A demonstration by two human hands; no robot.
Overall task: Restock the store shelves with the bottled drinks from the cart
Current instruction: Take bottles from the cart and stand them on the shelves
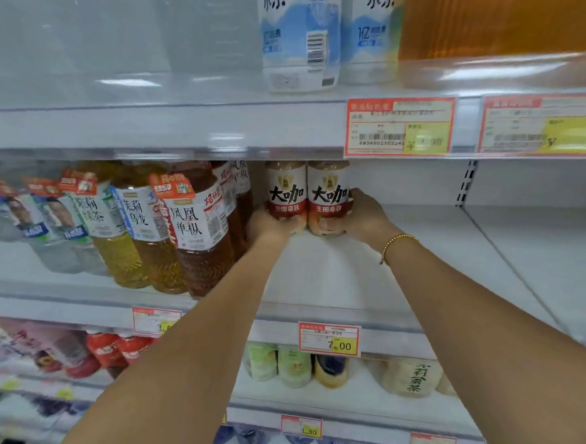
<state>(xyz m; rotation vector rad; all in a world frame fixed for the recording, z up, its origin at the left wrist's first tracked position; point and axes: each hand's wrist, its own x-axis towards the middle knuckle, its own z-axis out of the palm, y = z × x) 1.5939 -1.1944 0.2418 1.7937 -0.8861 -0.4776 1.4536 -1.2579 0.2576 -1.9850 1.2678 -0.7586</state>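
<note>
Two coffee drink bottles with white and red labels stand side by side deep on the middle shelf (419, 264). My left hand (270, 225) grips the base of the left bottle (285, 190). My right hand (360, 215), with a gold bracelet at the wrist, wraps around the right bottle (327, 193). Both bottles are upright and touch each other. Their caps are hidden behind the shelf edge above. The cart is out of sight.
Tea bottles (195, 229) and water bottles fill the same shelf to the left, close to my left hand. The shelf is bare white to the right. Large bottles (299, 33) stand on the shelf above; lower shelves hold more drinks. Price tags (329, 339) hang on shelf edges.
</note>
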